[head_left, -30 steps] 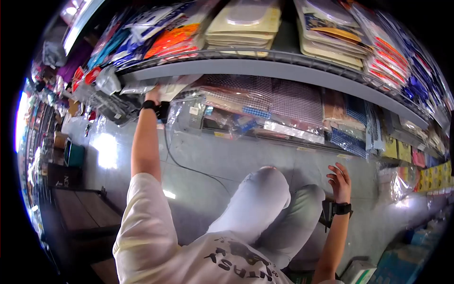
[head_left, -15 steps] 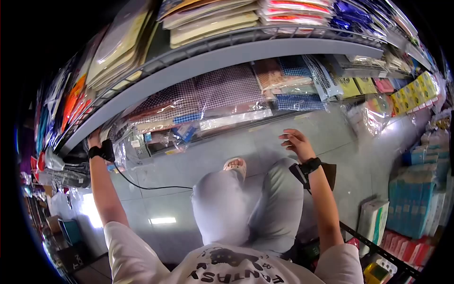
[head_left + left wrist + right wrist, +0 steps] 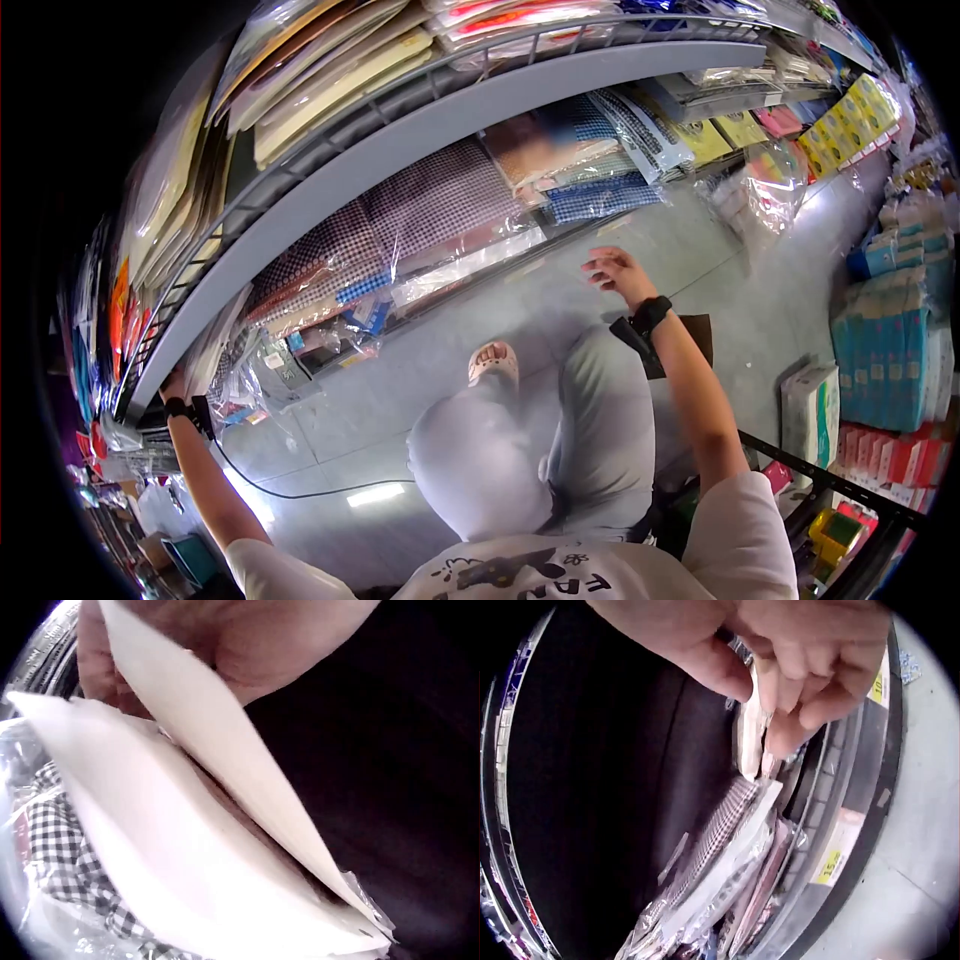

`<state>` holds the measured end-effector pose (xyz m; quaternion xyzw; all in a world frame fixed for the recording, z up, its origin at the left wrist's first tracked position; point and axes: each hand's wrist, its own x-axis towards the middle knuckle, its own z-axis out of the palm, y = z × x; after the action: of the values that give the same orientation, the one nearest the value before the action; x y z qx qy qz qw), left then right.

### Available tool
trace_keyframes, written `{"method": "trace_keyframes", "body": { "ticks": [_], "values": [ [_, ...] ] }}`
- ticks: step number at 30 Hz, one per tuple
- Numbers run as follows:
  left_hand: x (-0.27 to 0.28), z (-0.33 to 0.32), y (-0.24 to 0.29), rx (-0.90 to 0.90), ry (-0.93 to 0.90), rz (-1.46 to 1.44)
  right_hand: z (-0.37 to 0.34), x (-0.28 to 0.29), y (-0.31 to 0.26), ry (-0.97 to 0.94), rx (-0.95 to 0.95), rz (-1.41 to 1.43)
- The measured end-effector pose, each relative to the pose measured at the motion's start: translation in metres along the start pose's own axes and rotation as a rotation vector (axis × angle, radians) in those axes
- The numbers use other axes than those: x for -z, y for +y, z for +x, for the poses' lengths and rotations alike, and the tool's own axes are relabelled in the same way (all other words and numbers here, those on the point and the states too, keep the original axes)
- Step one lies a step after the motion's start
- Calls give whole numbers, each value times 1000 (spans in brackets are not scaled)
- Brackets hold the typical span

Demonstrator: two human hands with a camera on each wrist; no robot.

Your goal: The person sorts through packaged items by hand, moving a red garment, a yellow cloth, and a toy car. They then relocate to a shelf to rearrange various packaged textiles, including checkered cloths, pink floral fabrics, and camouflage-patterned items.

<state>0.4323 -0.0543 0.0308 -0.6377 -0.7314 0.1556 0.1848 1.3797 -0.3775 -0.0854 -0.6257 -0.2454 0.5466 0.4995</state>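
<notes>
In the left wrist view we see creamy white sheets (image 3: 161,821) beside a packet of black-and-white gingham (image 3: 56,855). From the head view we pick out a purplish-brown and white checked packet (image 3: 440,195), a blue-and-white checked packet (image 3: 605,198), a plain grey shelf edge (image 3: 400,138), turquoise packs (image 3: 880,350) and a white shirt (image 3: 745,535) with black print, and at the right wrist we find a white-and-yellow price label (image 3: 838,849).

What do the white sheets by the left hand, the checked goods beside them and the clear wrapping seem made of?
White sheets: likely matte paper or card, bowing smoothly with thin edges.
Checked goods: probably cloth, softly creased; finish unclear.
Clear wrapping: apparently glossy plastic film, wrinkled and catching glare.
</notes>
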Motion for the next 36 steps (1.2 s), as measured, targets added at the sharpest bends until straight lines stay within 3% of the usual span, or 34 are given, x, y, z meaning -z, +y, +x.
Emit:
{"method": "trace_keyframes", "body": {
  "ticks": [3, 8, 17, 23, 31, 34, 36],
  "values": [
    [-10, -6, -1, -305, 84, 820, 25, 23, -9, 140, 39, 12],
    [12, -15, 10, -103, -47, 545, 41, 32, -22, 203, 8, 25],
    [75, -55, 26, 98, -163, 596, 43, 25, -28, 188, -37, 109],
    [83, -58, 45, 116, -183, 565, 64, 14, -35, 196, -44, 64],
    [76, -40, 60, 103, -176, 457, 107, -43, -58, 90, 174, -135],
    [76, -40, 71, 89, -169, 417, 108, -76, -50, -14, 486, -422],
    [77, -41, 82, 77, -151, 384, 84, -103, -63, -88, 759, -868]
  ]
}}
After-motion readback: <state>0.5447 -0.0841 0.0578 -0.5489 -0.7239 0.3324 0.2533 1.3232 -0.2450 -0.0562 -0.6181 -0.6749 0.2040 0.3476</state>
